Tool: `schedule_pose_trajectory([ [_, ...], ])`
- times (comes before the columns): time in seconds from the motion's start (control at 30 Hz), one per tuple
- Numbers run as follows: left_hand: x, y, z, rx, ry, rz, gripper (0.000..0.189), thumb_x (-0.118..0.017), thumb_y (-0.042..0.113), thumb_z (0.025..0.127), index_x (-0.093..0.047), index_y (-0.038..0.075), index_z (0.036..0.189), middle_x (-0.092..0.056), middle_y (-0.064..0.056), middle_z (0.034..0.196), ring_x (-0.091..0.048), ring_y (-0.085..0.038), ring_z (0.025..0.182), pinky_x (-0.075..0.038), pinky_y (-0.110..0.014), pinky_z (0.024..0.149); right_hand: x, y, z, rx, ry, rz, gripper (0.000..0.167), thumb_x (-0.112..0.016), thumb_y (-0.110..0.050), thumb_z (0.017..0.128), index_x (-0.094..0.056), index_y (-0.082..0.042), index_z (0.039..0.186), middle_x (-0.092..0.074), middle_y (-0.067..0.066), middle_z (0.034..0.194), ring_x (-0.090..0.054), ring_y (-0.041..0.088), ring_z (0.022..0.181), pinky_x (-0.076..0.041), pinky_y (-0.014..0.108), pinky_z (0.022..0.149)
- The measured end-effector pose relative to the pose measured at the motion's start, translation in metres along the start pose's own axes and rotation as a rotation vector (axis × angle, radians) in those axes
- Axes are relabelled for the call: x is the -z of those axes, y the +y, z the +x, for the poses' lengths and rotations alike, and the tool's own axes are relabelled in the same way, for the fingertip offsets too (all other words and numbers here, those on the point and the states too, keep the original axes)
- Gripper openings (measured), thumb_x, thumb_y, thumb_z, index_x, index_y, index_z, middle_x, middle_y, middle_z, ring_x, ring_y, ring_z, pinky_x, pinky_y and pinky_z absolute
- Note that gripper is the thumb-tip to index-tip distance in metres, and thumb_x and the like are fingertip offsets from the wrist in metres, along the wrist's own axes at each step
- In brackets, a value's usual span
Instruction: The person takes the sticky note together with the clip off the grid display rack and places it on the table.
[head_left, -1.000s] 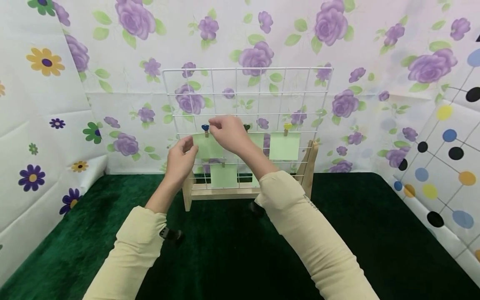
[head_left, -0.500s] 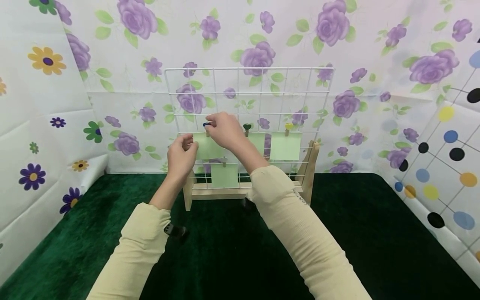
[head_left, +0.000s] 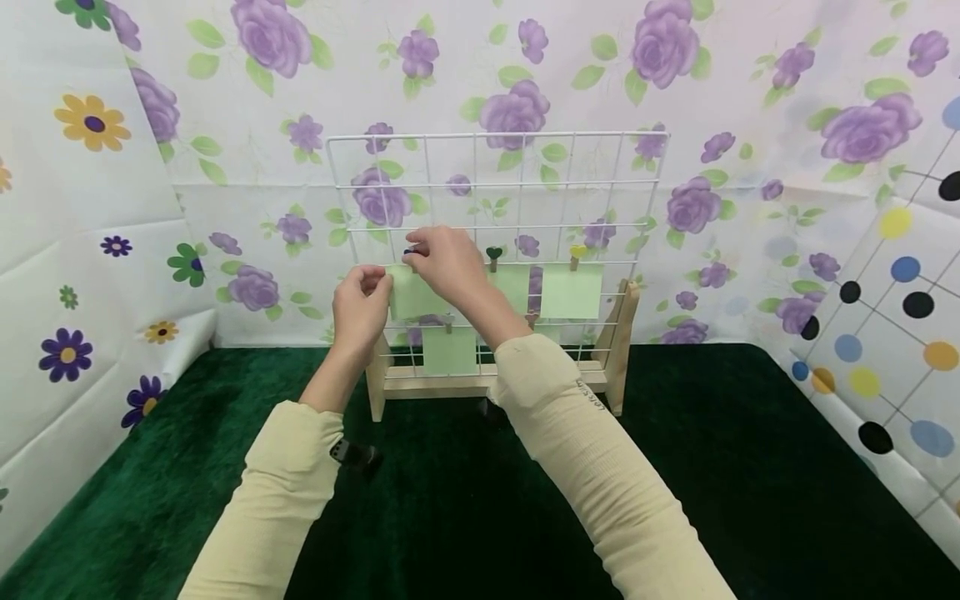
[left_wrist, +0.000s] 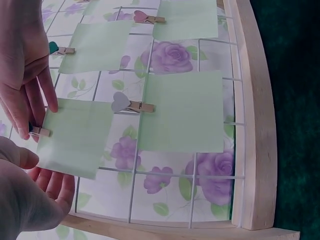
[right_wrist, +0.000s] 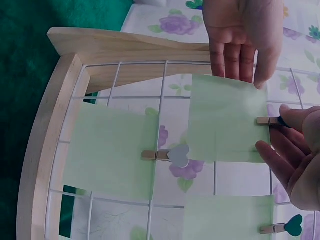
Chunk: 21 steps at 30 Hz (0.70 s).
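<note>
My right hand (head_left: pixel 453 262) pinches the blue heart-topped clothespin (right_wrist: pixel 266 120) between thumb and fingers. The clothespin's wooden jaws overlap the top edge of a pale green paper square (left_wrist: pixel 75 137) on the white wire grid (head_left: pixel 495 182). At that square's left edge, my left hand (head_left: pixel 358 304) pinches the paper, thumb in front and fingers behind. Another green square (left_wrist: pixel 182 112) hangs lower under a white heart clothespin (left_wrist: pixel 122 102). To the right hang squares with a green heart clothespin (right_wrist: pixel 294 226), a yellow heart clothespin (head_left: pixel 577 252) and a pink heart clothespin (left_wrist: pixel 142 17).
A wooden stand (head_left: pixel 618 346) holds the grid upright on a dark green cloth (head_left: pixel 450 500). Behind it is a floral backdrop (head_left: pixel 585 50), with patterned sheets at both sides. My right forearm covers part of the lower grid.
The right hand has moved slightly left and closed its fingertips over the blue heart, now mostly hidden in the head view. The left hand stays at the paper's edge, its fingers drawn nearer the thumb.
</note>
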<state>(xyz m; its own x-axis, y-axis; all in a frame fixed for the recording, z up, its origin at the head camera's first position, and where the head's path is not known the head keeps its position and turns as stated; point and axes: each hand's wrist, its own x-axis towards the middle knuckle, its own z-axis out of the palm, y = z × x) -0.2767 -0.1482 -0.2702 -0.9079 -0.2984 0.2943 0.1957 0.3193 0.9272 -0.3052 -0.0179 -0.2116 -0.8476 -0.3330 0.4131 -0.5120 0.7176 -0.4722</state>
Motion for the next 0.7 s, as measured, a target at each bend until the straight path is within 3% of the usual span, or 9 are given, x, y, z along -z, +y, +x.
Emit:
schedule_pose_trajectory([
  [0.2,-0.0009,0.0012,0.0014,-0.013,0.016,0.004,0.026,-0.052,0.017,0.099,-0.058,-0.001,0.116,-0.06,-0.015,0.114,-0.052,-0.025,0.109,-0.042,-0.036,0.09,-0.0015,0.0008,0.0,0.037,0.027,-0.052,0.023,-0.063,-0.023,0.096,-0.072,-0.013,0.114,-0.071,0.0,0.106,-0.065,0.014,0.094,-0.05,0.026,0.077],
  [0.43,-0.0002,0.0015,0.0022,-0.019,0.021,0.012,0.024,-0.051,0.016,0.1,-0.058,-0.002,0.114,-0.059,-0.015,0.111,-0.051,-0.023,0.1,-0.041,-0.03,0.08,-0.0039,0.0006,0.0006,0.071,0.061,-0.09,0.02,-0.062,-0.02,0.096,-0.073,-0.01,0.11,-0.072,-0.001,0.092,-0.065,0.014,0.085,-0.049,0.028,0.076],
  [0.7,-0.0013,0.0013,0.0048,-0.027,0.015,0.014,0.024,-0.05,0.016,0.1,-0.057,-0.002,0.114,-0.059,-0.014,0.11,-0.051,-0.022,0.1,-0.041,-0.029,0.08,-0.004,0.0022,-0.0002,0.094,0.077,-0.143,0.018,-0.063,-0.021,0.096,-0.072,-0.011,0.108,-0.072,-0.001,0.093,-0.065,0.015,0.085,-0.049,0.028,0.073],
])
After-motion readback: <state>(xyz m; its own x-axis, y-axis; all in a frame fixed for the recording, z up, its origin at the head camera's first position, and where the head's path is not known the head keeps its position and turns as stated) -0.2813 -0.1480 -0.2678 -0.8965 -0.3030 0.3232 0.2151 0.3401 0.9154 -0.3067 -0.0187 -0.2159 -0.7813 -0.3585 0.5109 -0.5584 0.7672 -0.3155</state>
